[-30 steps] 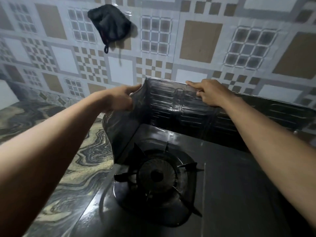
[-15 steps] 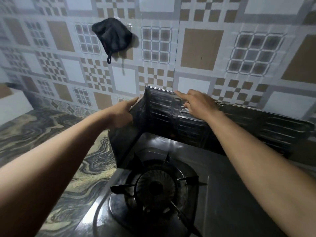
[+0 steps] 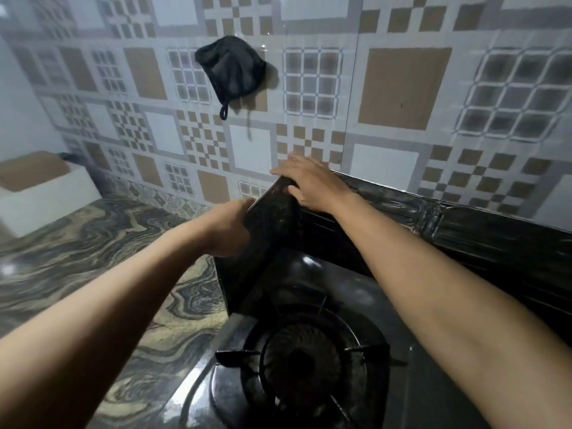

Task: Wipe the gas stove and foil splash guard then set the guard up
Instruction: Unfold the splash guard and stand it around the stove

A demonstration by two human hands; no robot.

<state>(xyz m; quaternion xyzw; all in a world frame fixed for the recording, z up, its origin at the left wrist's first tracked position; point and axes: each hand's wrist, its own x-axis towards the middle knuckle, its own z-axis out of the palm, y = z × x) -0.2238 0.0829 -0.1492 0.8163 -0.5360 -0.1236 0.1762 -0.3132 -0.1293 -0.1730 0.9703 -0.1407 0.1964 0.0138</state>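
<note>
Burner [image 3: 301, 359] sits nearest, dark and round under its pan support, on the black gas stove [image 3: 411, 394] that fills the lower middle of the view. Left of the stove runs a marbled countertop [image 3: 93, 261]. Beyond the burner, the foil splash guard [image 3: 483, 233] stands upright along the stove's back edge against the wall, with a side panel folded forward at the stove's left edge. The left hand [image 3: 229, 227] presses against the outside of that side panel, fingers hidden behind it, so how tightly it grips cannot be told. The right hand [image 3: 312, 182] lies over the guard's top corner, fingers curled over its upper edge. Farther back, above the stove, a black cloth [image 3: 232, 71] hangs on the patterned tile wall [image 3: 402, 88].
</note>
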